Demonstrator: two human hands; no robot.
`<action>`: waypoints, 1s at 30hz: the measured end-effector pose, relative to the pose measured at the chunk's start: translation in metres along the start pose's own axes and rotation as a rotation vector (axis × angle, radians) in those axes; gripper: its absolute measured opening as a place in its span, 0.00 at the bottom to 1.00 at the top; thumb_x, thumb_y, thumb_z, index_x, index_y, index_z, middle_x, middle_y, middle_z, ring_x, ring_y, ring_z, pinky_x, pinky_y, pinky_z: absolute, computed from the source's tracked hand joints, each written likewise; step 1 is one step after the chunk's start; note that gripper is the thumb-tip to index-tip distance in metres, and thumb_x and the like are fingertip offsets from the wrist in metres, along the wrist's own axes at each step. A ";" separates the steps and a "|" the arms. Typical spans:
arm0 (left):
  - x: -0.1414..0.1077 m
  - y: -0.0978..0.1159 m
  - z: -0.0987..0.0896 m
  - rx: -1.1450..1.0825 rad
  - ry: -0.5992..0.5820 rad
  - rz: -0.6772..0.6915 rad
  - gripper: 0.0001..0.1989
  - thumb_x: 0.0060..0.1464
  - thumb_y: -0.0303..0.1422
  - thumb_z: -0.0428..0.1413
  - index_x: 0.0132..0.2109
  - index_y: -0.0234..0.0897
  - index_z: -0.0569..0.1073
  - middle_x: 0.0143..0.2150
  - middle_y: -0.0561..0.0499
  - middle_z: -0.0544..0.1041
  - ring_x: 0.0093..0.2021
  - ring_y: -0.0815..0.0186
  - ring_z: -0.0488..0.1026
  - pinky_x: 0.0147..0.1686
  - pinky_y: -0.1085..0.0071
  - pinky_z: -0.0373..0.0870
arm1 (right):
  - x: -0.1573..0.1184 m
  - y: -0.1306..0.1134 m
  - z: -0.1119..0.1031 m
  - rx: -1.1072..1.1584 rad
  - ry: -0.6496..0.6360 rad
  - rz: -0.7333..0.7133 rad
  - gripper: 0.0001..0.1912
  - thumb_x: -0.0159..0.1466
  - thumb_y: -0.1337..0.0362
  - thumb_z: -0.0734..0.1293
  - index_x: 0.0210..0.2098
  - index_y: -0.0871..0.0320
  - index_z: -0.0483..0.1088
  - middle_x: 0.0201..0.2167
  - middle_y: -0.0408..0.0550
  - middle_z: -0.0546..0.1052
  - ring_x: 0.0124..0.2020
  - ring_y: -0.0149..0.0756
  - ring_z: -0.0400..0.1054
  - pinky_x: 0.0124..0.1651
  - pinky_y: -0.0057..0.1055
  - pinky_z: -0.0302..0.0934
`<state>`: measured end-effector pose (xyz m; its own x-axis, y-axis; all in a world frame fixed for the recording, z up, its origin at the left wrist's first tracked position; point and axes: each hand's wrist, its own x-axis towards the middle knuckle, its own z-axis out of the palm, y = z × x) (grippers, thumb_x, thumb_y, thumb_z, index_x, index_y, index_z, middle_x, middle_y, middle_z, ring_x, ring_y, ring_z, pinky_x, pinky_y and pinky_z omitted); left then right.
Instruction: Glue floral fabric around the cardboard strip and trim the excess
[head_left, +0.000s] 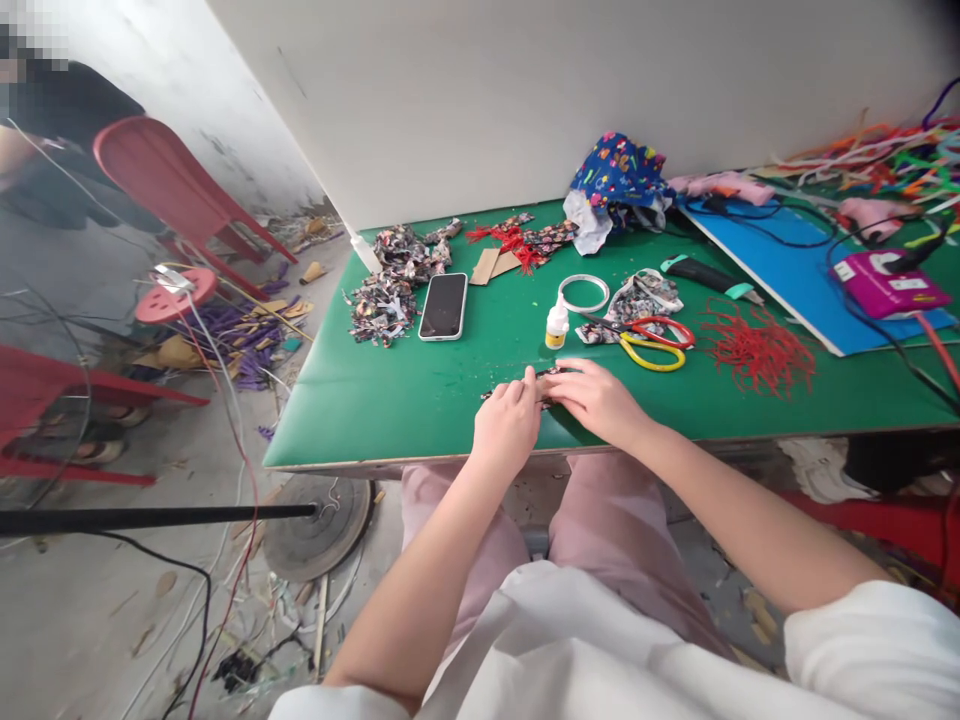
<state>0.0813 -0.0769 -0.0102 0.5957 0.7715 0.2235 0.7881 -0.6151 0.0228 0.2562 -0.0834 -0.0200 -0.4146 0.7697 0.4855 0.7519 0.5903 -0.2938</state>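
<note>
A narrow dark patterned cloth strip lay between the person's two hands, close to the front edge of the green table. The left hand had its fingers curled and gripped the strip; the right hand pinched it from the other side, the fingertips of both nearly meeting.

Just beyond stood a small white bottle with a yellow label, upright; from where I was, I couldn't see what it held. Right behind it lay a pale ring, and beside it scissors with one red handle and one yellow, touching a patterned scrap. Another white bottle leaned at the far left corner, its contents hidden too, next to a heap of cloth pieces and a phone.

To the left of the hands, open green surface ran out to the side edge, with floor past it. On the right, red strings and a blue board took up the space, the board's corner short of the front edge. A white panel closed off the back.
</note>
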 end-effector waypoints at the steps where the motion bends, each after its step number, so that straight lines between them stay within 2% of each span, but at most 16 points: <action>1: 0.000 0.001 0.000 0.011 -0.006 -0.001 0.22 0.59 0.34 0.43 0.58 0.28 0.58 0.40 0.43 0.71 0.40 0.61 0.66 0.41 0.68 0.64 | 0.000 0.003 -0.003 -0.005 0.017 0.030 0.12 0.61 0.69 0.59 0.37 0.56 0.74 0.42 0.45 0.76 0.50 0.39 0.62 0.52 0.40 0.61; 4: 0.002 0.003 -0.002 0.026 -0.012 -0.012 0.20 0.59 0.37 0.44 0.55 0.31 0.63 0.40 0.44 0.70 0.40 0.60 0.65 0.39 0.68 0.64 | 0.003 0.011 -0.008 -0.038 0.004 0.085 0.11 0.61 0.68 0.60 0.38 0.58 0.74 0.40 0.48 0.77 0.48 0.41 0.63 0.51 0.42 0.61; 10: 0.007 0.007 -0.004 0.019 -0.026 -0.025 0.24 0.58 0.42 0.46 0.57 0.31 0.60 0.40 0.44 0.69 0.40 0.59 0.65 0.40 0.66 0.63 | 0.014 0.017 -0.002 -0.111 -0.111 0.039 0.16 0.58 0.65 0.64 0.46 0.58 0.71 0.47 0.53 0.72 0.53 0.45 0.59 0.53 0.47 0.59; 16: 0.008 0.009 -0.005 0.035 -0.041 -0.038 0.17 0.59 0.41 0.44 0.48 0.35 0.66 0.38 0.45 0.67 0.39 0.59 0.64 0.37 0.65 0.63 | 0.015 0.018 0.000 -0.181 -0.152 0.005 0.13 0.57 0.65 0.65 0.42 0.57 0.73 0.45 0.53 0.73 0.53 0.45 0.58 0.52 0.44 0.59; 22: 0.008 0.010 -0.005 0.034 -0.026 -0.043 0.17 0.59 0.40 0.44 0.50 0.35 0.64 0.38 0.45 0.67 0.40 0.59 0.64 0.37 0.65 0.63 | 0.014 0.017 0.003 -0.186 -0.109 -0.009 0.10 0.58 0.65 0.65 0.38 0.58 0.74 0.42 0.51 0.74 0.53 0.45 0.59 0.52 0.42 0.59; 30: 0.008 0.012 -0.006 0.051 -0.027 -0.042 0.15 0.59 0.40 0.44 0.46 0.35 0.66 0.38 0.46 0.67 0.39 0.59 0.64 0.37 0.66 0.63 | 0.010 0.017 0.005 -0.199 -0.127 -0.071 0.12 0.60 0.65 0.63 0.40 0.62 0.73 0.41 0.51 0.76 0.50 0.44 0.62 0.52 0.41 0.59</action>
<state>0.0944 -0.0788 -0.0019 0.5655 0.8010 0.1966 0.8189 -0.5737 -0.0179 0.2626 -0.0640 -0.0237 -0.5218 0.7595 0.3885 0.7994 0.5943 -0.0883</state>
